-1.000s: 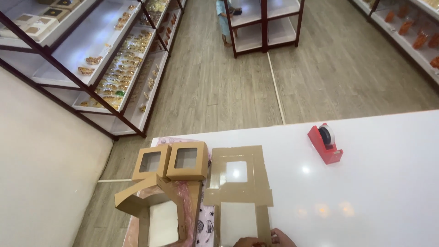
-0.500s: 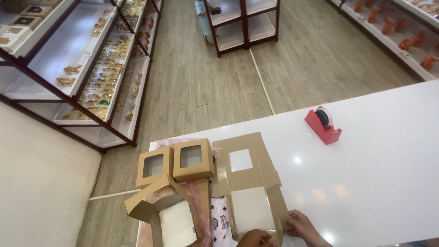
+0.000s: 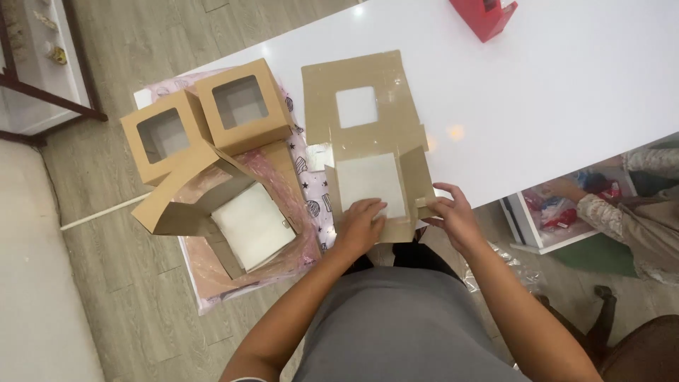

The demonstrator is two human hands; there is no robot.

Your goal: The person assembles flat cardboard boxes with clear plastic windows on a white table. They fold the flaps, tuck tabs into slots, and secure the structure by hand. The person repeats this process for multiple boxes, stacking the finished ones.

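Flat box blank (image 3: 368, 134) lay at the near table (image 3: 566, 106) edge, window panel away from the person. Left hand (image 3: 359, 225) pressed flat, fingers spread, on its white base. Right hand (image 3: 453, 216) pinched the right side flap between thumb and fingers. Two finished boxes (image 3: 205, 117) sat left.

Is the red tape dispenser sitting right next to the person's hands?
No, the red tape dispenser stands at the table's far edge, well apart from both hands, which rest on the flat cardboard box.
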